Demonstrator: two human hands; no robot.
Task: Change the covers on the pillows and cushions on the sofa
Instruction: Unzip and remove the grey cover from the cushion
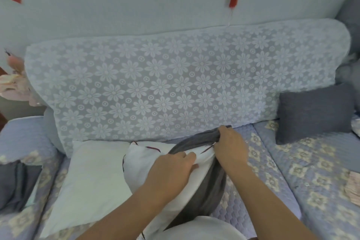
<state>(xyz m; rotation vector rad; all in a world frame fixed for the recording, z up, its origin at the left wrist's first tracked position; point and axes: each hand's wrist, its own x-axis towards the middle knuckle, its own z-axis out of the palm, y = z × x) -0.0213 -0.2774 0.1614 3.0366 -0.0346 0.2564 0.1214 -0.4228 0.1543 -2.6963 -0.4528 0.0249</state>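
Your right hand (228, 147) pinches the bunched edge of the grey cover (206, 187) at its far end, near the sofa backrest (155, 84). Your left hand (172, 169) lies with fairly straight fingers on the white cushion (140, 160), which sticks out of the cover toward the left. The cushion's long axis runs from near you to the backrest, so I think the cover must move to the left over it. A second bare pillow (91, 177) lies just beside, on the left.

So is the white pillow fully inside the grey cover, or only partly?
Only partly: the white pillow sticks out leftward from the grey cover, whose edge the right hand grips.
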